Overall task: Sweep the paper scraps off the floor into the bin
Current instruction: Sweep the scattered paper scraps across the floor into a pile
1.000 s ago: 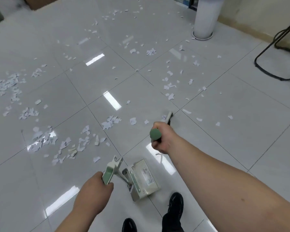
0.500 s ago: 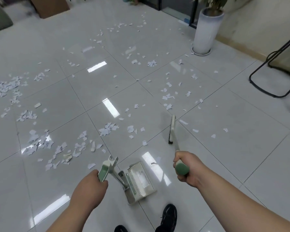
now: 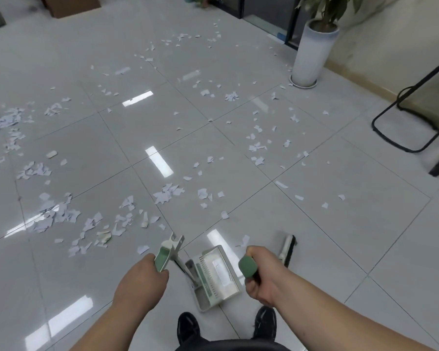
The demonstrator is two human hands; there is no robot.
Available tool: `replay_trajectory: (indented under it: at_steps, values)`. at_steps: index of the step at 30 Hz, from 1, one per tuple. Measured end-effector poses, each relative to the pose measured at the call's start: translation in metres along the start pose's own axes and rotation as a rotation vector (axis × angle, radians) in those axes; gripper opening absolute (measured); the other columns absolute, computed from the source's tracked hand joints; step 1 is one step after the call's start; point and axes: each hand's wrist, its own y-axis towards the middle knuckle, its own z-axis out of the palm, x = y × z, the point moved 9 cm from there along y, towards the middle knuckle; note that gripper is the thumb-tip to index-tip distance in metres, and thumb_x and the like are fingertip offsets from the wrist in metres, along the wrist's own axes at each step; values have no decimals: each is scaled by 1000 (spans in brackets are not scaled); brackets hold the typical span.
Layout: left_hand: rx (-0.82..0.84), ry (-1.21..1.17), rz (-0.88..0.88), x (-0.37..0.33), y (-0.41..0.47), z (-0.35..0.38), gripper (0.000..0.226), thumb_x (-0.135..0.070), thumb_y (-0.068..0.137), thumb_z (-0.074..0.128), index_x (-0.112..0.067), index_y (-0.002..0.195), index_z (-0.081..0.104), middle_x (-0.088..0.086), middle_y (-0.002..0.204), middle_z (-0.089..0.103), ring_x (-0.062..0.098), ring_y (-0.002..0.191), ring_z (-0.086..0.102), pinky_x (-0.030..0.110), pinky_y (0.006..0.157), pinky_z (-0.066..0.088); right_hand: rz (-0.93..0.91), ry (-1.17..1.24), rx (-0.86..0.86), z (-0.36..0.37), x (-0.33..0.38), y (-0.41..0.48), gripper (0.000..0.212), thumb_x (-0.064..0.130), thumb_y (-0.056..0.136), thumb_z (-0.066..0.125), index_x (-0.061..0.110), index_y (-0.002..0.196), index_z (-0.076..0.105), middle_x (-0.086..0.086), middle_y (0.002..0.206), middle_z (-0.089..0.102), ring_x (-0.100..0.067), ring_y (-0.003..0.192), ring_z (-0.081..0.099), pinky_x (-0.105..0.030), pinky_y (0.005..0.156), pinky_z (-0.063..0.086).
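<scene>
Gripping both tools: my left hand (image 3: 142, 277) fingers curl round the dustpan handle (image 3: 162, 257), my right hand (image 3: 264, 279) fingers wrap the broom grip (image 3: 247, 266). Below, the dustpan (image 3: 213, 274) rests on the floor (image 3: 340, 236), with the broom head (image 3: 287, 249) just to its right. The paper scraps (image 3: 167, 193) lie scattered ahead and leftward. Likely featherlight and flutter-prone, so I'd gather them with bristles in low strokes. No bin visible.
</scene>
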Motion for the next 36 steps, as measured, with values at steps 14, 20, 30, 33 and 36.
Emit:
replay_trajectory:
  at_steps: [14, 20, 30, 33, 36]
  values:
    - [-9, -66, -79, 127, 50, -61, 20, -31, 91, 56, -14, 84, 50, 4, 77, 60, 21, 66, 54, 31, 55, 37, -174, 271, 255, 217, 52, 34, 17, 5, 61, 45, 19, 66, 37, 0, 57, 34, -13, 38, 26, -14, 36, 21]
    - [-32, -25, -30, 120, 62, -79, 18, -29, 93, 53, -15, 82, 47, 2, 76, 58, 19, 65, 53, 30, 53, 35, -195, 322, 305, 214, 66, 29, 18, 10, 75, 45, 21, 68, 33, 1, 56, 36, -12, 37, 26, -14, 36, 18]
    - [24, 109, 275, -23, 58, -55, 10, -28, 92, 51, -20, 85, 49, -3, 79, 60, 17, 71, 59, 31, 56, 39, -283, 362, 76, 39, 58, 2, 13, 6, 76, 49, 16, 85, 47, -5, 55, 43, -16, 38, 32, -17, 40, 20]
    - [29, 165, 397, -88, 42, -36, 14, -32, 93, 50, -20, 85, 48, -3, 81, 59, 20, 75, 58, 32, 59, 40, -301, 383, -40, -42, 53, -1, 17, 6, 74, 53, 15, 88, 50, -7, 60, 44, -18, 41, 33, -18, 44, 22]
    - [49, 209, 504, -159, 18, -6, 17, -32, 93, 52, -19, 83, 46, -2, 79, 59, 21, 73, 58, 32, 58, 38, -312, 399, -150, -126, 46, -4, 18, 5, 72, 55, 15, 88, 53, -8, 62, 44, -18, 44, 32, -20, 45, 23]
